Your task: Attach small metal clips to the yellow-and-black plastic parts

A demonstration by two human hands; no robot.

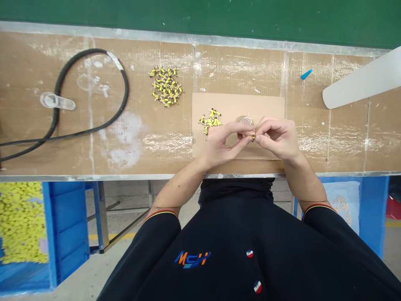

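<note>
Over the cardboard sheet [238, 102] on the desk [134, 54], I'm watching both hands working close together. The left hand [219, 144] and the right hand [275, 140] are pinching a tiny gold-coloured piece [252, 137] between them, just above the sheet. It's too small for me to read which way it's pointing or how its long axis lies. The left fingers [233, 127] are closing on it from one side, and the right fingers [266, 131] are closing from the other, their tips meeting at the piece. A clear round piece [246, 121] is sitting just beyond the fingers, partly hidden.

A small heap of yellow parts [210, 121] is lying on the sheet near the left hand, and a bigger heap of yellow parts [166, 86] is lying directly on the desk further left. Below the desk edge, a blue bin [67, 225] is standing on the left, packed with yellow pieces [21, 221], while another blue bin [372, 213] is standing on the right. Far left on the desk, a black cable [94, 127] is curling around a clear plastic piece [56, 101].
</note>
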